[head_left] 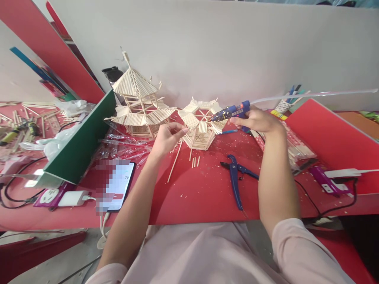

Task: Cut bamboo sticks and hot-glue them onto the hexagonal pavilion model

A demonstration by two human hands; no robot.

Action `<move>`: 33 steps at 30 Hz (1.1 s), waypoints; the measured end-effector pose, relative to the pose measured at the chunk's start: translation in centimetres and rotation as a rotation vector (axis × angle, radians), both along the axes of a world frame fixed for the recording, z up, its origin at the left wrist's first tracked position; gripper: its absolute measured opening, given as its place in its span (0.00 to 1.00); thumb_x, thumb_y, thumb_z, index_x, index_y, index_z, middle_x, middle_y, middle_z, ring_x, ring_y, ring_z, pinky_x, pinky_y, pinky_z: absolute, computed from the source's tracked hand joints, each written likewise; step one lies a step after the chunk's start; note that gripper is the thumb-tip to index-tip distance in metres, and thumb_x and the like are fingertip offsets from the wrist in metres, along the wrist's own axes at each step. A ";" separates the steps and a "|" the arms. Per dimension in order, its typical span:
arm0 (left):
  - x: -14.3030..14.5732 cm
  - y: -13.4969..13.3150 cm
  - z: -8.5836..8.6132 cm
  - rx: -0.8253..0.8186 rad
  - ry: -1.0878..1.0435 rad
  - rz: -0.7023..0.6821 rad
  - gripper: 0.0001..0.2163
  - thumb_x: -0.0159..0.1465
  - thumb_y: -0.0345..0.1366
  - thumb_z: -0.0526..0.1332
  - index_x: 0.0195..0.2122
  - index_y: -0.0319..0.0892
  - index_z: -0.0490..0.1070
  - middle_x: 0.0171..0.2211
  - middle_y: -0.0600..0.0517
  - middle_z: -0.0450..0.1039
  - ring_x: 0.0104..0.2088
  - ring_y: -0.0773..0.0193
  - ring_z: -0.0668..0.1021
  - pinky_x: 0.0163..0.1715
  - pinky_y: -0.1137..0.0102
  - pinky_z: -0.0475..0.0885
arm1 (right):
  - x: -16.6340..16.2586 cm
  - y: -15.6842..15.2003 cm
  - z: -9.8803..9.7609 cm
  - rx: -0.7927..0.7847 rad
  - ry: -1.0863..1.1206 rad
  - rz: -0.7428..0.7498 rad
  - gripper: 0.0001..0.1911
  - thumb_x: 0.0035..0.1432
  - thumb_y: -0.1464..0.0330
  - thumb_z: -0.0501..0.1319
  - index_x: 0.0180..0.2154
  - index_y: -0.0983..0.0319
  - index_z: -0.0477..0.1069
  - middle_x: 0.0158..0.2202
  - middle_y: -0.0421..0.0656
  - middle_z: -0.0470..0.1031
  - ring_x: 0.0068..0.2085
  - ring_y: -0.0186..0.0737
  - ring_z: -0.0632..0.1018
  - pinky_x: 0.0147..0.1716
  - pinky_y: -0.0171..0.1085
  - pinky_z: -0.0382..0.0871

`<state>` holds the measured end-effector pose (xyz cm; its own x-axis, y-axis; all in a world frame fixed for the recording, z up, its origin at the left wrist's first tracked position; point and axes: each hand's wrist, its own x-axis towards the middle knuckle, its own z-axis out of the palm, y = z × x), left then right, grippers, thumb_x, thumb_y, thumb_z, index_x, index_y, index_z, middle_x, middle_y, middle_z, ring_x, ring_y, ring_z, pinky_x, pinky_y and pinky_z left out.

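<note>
Hexagonal pale wooden-stick pavilion model [202, 127] sits right ahead of you at twelve o'clock, on the red tabletop [189, 201], roof slats fanned around an open framework of beams! Take that model as the centre of the dial, and your left hand [169, 138] comes in around nine, thumb and forefinger drawn close together at the roof's edge; whether they pinch a slat, you can't tell from here. Over at three, your right hand [259, 120] wraps firmly around a blue hot-glue gun [232, 112], its nozzle pointing in over the roof from two o'clock, a long translucent glue stick [314, 95] trailing out behind toward the right.

At ten stands a taller, two-tiered wooden-stick pavilion [136, 85] with a pointed roof. Look to six: short pale wooden pieces [198, 161] lie side by side, near you, and at seven there's one long, thin wooden stick [174, 162]. Your blue-handled cutter [234, 183] rests at five, handles spread apart. Round at eight, a dark-edged smartphone [122, 189] lies face up, just beside your left forearm, its screen lit!
</note>
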<state>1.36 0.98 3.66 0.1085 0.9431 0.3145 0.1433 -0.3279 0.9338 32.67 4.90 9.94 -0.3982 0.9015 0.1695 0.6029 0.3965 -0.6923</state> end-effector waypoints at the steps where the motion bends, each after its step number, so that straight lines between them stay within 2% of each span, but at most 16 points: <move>1: -0.2 0.1 0.0 -0.010 -0.039 -0.009 0.12 0.58 0.44 0.71 0.29 0.41 0.77 0.22 0.54 0.70 0.21 0.71 0.66 0.20 0.71 0.58 | 0.0 0.0 0.0 0.000 -0.002 0.001 0.21 0.51 0.46 0.68 0.32 0.57 0.74 0.23 0.38 0.69 0.25 0.37 0.70 0.24 0.38 0.66; 6: -0.6 0.5 0.0 -0.004 -0.295 -0.009 0.12 0.60 0.44 0.66 0.27 0.44 0.67 0.26 0.52 0.70 0.27 0.68 0.73 0.27 0.70 0.69 | 0.2 0.2 -0.1 -0.001 0.023 0.002 0.22 0.50 0.46 0.68 0.34 0.57 0.75 0.23 0.38 0.69 0.25 0.38 0.70 0.25 0.38 0.67; 11: -0.6 0.0 0.7 0.014 -0.317 -0.031 0.17 0.62 0.53 0.59 0.29 0.46 0.58 0.37 0.46 0.73 0.43 0.59 0.78 0.36 0.64 0.74 | 0.5 0.3 -0.3 -0.004 0.049 -0.005 0.22 0.50 0.46 0.69 0.33 0.57 0.75 0.23 0.38 0.70 0.26 0.39 0.71 0.26 0.39 0.68; 13: -0.8 -0.2 0.9 0.031 -0.336 -0.065 0.18 0.62 0.55 0.57 0.30 0.46 0.57 0.32 0.48 0.69 0.38 0.60 0.77 0.33 0.64 0.74 | 0.6 0.3 -0.4 -0.017 0.050 -0.008 0.21 0.49 0.46 0.69 0.30 0.57 0.73 0.23 0.39 0.70 0.26 0.40 0.72 0.26 0.39 0.68; 15: -1.2 -0.2 0.8 0.001 -0.325 -0.133 0.18 0.62 0.55 0.58 0.29 0.47 0.57 0.25 0.53 0.62 0.25 0.65 0.71 0.26 0.66 0.69 | 0.6 0.4 -0.4 -0.031 0.048 -0.006 0.21 0.49 0.46 0.69 0.28 0.56 0.72 0.23 0.39 0.70 0.26 0.40 0.71 0.26 0.40 0.68; 18: -1.8 0.3 0.0 -0.102 -0.110 -0.252 0.14 0.61 0.50 0.61 0.28 0.47 0.62 0.18 0.58 0.53 0.17 0.69 0.58 0.18 0.69 0.58 | 0.6 0.4 -0.4 -0.032 0.044 -0.005 0.21 0.49 0.46 0.69 0.27 0.57 0.71 0.22 0.39 0.70 0.25 0.40 0.71 0.26 0.40 0.67; 20: -1.9 0.8 -1.0 -0.115 0.144 -0.218 0.12 0.60 0.46 0.64 0.27 0.45 0.66 0.18 0.57 0.56 0.18 0.69 0.60 0.19 0.70 0.56 | 0.6 0.4 -0.4 -0.035 0.037 -0.011 0.22 0.48 0.46 0.69 0.27 0.57 0.71 0.22 0.39 0.70 0.25 0.40 0.71 0.25 0.39 0.67; 22: -1.7 1.2 -2.0 -0.028 0.367 -0.013 0.12 0.57 0.40 0.67 0.22 0.44 0.66 0.18 0.57 0.60 0.20 0.68 0.64 0.22 0.71 0.57 | 0.5 0.3 -0.3 -0.033 0.023 -0.014 0.23 0.48 0.45 0.70 0.26 0.57 0.71 0.22 0.39 0.71 0.25 0.40 0.71 0.25 0.39 0.66; 24: -1.4 1.4 -2.7 0.020 0.467 0.151 0.10 0.57 0.36 0.67 0.22 0.44 0.68 0.19 0.56 0.64 0.21 0.66 0.67 0.24 0.70 0.58 | 0.5 0.1 -0.2 -0.027 0.004 -0.012 0.23 0.49 0.45 0.69 0.26 0.57 0.70 0.23 0.40 0.71 0.26 0.40 0.71 0.26 0.39 0.66; 25: -1.2 1.4 -2.8 0.028 0.478 0.159 0.07 0.58 0.35 0.66 0.24 0.44 0.71 0.21 0.55 0.68 0.23 0.66 0.69 0.26 0.70 0.60 | 0.5 0.0 -0.2 -0.027 0.000 -0.011 0.23 0.50 0.44 0.68 0.26 0.57 0.70 0.23 0.40 0.71 0.26 0.40 0.71 0.26 0.39 0.66; 27: -0.8 1.3 -2.7 0.047 0.434 0.072 0.02 0.60 0.34 0.64 0.32 0.43 0.76 0.27 0.52 0.75 0.27 0.64 0.74 0.30 0.70 0.65 | 0.5 -0.1 -0.2 -0.038 0.002 -0.003 0.24 0.52 0.44 0.67 0.27 0.58 0.70 0.24 0.41 0.71 0.27 0.40 0.71 0.28 0.40 0.65; 30: -0.1 0.9 -1.9 0.067 0.294 -0.073 0.10 0.60 0.35 0.65 0.42 0.40 0.78 0.39 0.47 0.80 0.36 0.60 0.79 0.36 0.68 0.71 | 0.6 -0.2 -0.2 -0.044 0.015 0.012 0.24 0.53 0.44 0.67 0.27 0.58 0.69 0.24 0.42 0.71 0.27 0.40 0.70 0.29 0.40 0.65; 33: 0.7 0.7 -1.6 0.048 0.153 -0.106 0.11 0.60 0.39 0.67 0.41 0.38 0.78 0.41 0.44 0.81 0.40 0.57 0.80 0.40 0.66 0.72 | 0.5 -0.2 -0.2 -0.049 0.003 0.019 0.25 0.53 0.44 0.67 0.27 0.59 0.69 0.24 0.41 0.70 0.27 0.40 0.70 0.30 0.40 0.64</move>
<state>2.11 1.69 2.02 0.2564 0.9081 0.3309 0.2445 -0.3922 0.8868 33.21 4.75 9.71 -0.4146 0.9012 0.1261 0.5939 0.3729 -0.7129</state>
